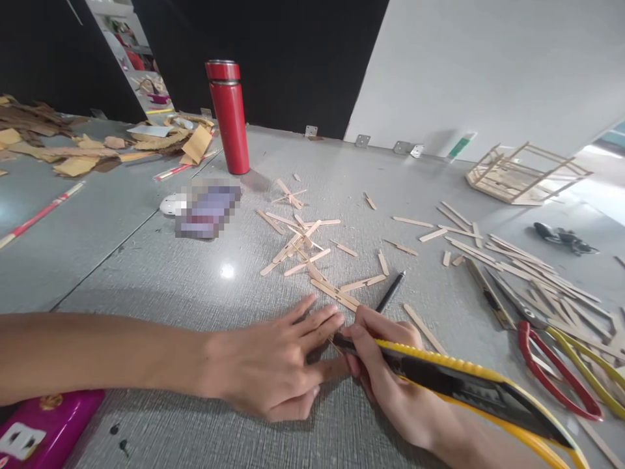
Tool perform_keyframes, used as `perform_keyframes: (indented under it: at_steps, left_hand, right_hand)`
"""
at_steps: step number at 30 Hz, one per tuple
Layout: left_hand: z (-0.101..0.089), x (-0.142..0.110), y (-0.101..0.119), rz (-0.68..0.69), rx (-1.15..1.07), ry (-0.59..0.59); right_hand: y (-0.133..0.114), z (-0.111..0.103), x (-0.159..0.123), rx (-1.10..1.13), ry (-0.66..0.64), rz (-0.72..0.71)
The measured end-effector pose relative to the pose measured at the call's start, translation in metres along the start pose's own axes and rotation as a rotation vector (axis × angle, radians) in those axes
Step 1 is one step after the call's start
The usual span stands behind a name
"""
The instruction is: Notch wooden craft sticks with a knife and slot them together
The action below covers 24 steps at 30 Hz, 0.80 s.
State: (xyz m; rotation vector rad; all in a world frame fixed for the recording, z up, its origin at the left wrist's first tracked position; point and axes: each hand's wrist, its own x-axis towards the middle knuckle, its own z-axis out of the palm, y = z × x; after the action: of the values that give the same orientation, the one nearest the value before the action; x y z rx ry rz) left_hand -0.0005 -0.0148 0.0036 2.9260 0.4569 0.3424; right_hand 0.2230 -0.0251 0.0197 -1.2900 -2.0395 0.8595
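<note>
Presently, the right hand clamps the yellow-and-black hand tool; its tip sits close to the fingertips of the spread left hand, so a slip could injure them. Beyond, craft sticks lie loose before the red flask; forward overrun could scatter them.

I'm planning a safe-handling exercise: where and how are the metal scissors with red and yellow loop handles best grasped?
Probably by the red loop and yellow loop together, from the near right: both loops face there, while the metal blades point away, far left.
</note>
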Motion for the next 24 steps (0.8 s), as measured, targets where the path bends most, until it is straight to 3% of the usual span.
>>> perform_keyframes:
  at_steps: [5,12,24]
  left_hand:
    - [-0.0011,0.0001,0.001,0.014,-0.008,0.007]
    - [-0.0012,0.0003,0.0001,0.032,-0.076,0.038]
    - [0.0013,0.0016,0.0006,0.013,-0.061,0.004]
  right_hand:
    - [0.0024,-0.0021,0.0066,-0.031,-0.066,-0.089]
    - [-0.0043,0.0004,0.0037,-0.102,-0.027,-0.123]
    - [0.0008,-0.0045,0.0069,0.192,-0.191,0.115]
